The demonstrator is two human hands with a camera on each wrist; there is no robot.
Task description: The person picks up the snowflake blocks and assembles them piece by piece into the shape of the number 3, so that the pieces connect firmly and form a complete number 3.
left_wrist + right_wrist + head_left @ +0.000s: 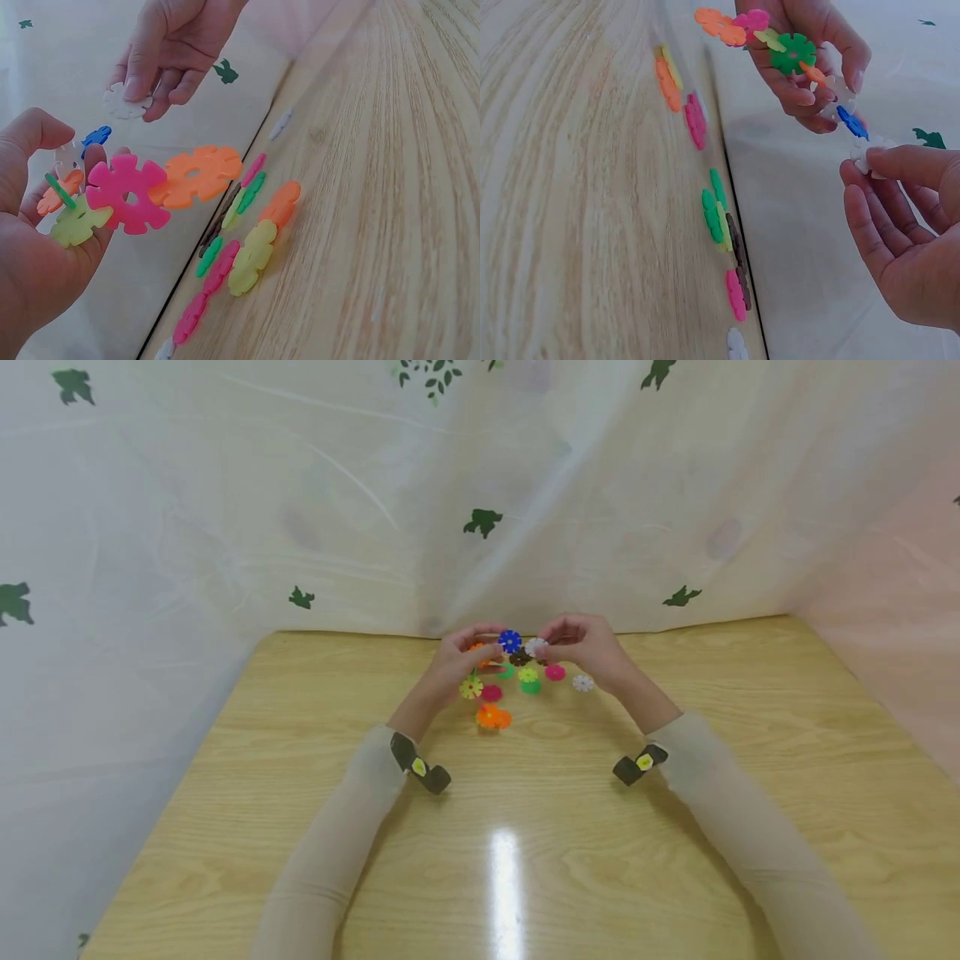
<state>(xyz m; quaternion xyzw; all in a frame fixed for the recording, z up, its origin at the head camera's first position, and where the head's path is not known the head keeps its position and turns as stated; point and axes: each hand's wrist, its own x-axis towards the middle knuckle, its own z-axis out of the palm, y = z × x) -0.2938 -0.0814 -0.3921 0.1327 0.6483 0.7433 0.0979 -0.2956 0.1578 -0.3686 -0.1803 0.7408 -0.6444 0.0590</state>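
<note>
While the left hand [459,662] pinches a snowflake-disc chain [786,60] above the counter [585,827] and the right hand [591,647] pinches a white disc [120,107] near its blue disc [852,121], skewed pressure could split joints.

In the left wrist view, the left edge crops the left hand [34,274] at eight o'clock, the bottom edge a white disc [166,350] at seven.

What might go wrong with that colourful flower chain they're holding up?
The right hand only pinches a white notched plastic disc, so it might slip.
Pushing that against the blue notched plastic disc could pop the colourful flower-disc chain apart.
The chain's orange flower-shaped plastic end disc sticks out past the left hand, so a bump might knock it loose.
</note>
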